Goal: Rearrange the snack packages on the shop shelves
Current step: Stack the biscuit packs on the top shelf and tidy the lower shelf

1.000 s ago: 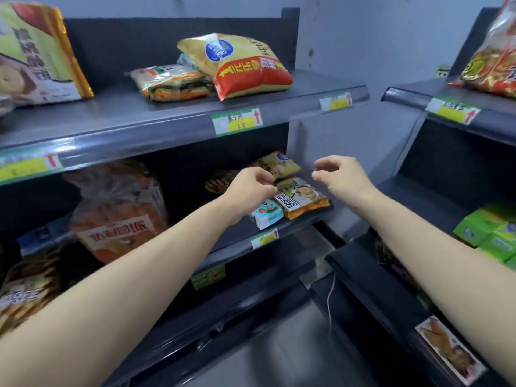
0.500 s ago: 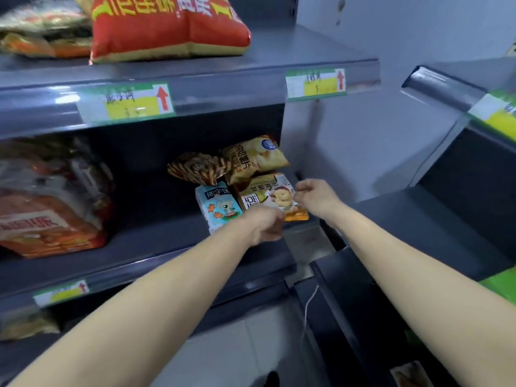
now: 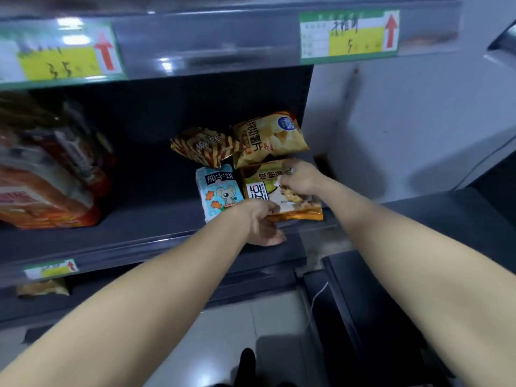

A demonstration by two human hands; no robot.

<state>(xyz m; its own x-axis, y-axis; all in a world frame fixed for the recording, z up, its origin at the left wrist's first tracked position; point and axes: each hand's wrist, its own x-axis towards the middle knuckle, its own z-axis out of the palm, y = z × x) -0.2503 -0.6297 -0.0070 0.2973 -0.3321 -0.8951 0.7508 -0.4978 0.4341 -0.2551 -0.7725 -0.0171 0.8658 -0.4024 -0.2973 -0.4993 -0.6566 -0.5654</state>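
Orange biscuit packet (image 3: 264, 192) lying just right of a blue packet (image 3: 217, 191), the left hand (image 3: 262, 223) curling its grip round the near edge and the right hand (image 3: 300, 177) pinching the far end, so a level two-handed lift should spare the blue packet.

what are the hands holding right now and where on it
Both hold the orange-edged snack packet: the left hand grips its front left corner, the right hand pinches its back right part.
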